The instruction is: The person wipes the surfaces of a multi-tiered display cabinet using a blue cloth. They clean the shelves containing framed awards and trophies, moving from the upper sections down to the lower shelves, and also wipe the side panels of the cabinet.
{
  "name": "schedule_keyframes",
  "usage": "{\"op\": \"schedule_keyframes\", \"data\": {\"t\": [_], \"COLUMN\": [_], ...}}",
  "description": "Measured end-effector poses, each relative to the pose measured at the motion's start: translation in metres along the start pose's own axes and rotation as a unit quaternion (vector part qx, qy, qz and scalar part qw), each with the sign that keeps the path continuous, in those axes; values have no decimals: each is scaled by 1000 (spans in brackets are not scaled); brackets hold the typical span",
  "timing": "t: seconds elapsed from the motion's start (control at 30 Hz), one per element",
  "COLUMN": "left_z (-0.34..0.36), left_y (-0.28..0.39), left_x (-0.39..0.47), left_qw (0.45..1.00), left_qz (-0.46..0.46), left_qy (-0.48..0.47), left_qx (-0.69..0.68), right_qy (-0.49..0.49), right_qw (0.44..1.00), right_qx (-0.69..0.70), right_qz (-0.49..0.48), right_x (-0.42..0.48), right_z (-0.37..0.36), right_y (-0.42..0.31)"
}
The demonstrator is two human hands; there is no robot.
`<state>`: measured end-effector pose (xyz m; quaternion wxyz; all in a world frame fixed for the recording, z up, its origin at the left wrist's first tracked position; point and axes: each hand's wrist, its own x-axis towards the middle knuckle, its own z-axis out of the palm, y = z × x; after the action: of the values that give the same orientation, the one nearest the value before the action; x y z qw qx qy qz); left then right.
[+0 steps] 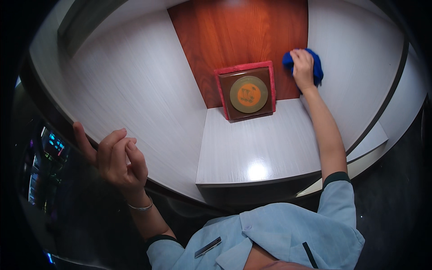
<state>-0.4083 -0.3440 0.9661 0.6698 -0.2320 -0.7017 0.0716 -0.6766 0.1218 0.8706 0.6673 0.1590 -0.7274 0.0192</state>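
My right hand (303,67) presses a bunched blue cloth (317,67) into the corner where the reddish wood back panel (243,33) meets the white right side panel (351,64) of a display niche. Left of the cloth, a square brown plaque with a red border (224,101) leans against the back panel. A round gold and orange medallion (249,94) sits on its face. My left hand (123,162) is at the front edge of the left side panel (135,77). One finger stretches along that edge while the others curl loosely, and I see nothing held in them.
The white shelf floor (233,148) reflects a bright light near its front edge. Dark trim (381,118) borders the right panel's front. At lower left, a dark glossy surface (50,162) shows coloured lights. Another pale ledge (369,143) lies beyond the right panel.
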Motion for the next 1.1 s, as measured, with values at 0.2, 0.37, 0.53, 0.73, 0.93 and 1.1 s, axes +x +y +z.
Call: {"op": "schedule_keyframes", "data": {"t": [0.2, 0.37, 0.53, 0.73, 0.93, 1.1], "left_z": [1, 3, 0, -3, -1, -2], "left_y": [4, 3, 3, 2, 4, 6], "left_x": [-4, -3, 0, -5, -2, -2], "left_qw": [1000, 1000, 1000, 999, 1000, 999], "left_qz": [-28, -22, -14, -33, -22, -33], "left_qy": [10, 11, 6, -3, 0, -10], "left_qx": [-3, -8, 6, -9, 5, 1], "right_qy": [106, 112, 204, 282, 265, 244], "right_qw": [990, 955, 942, 844, 809, 809], "right_qx": [96, 257, 248, 400, 457, 453], "right_qz": [-23, 95, 91, 220, 257, 284], "right_x": [121, 168, 201, 220, 191, 145], "right_z": [31, 80, 102, 127, 145, 142], "right_y": [9, -51, -126, -225, -292, -305]}}
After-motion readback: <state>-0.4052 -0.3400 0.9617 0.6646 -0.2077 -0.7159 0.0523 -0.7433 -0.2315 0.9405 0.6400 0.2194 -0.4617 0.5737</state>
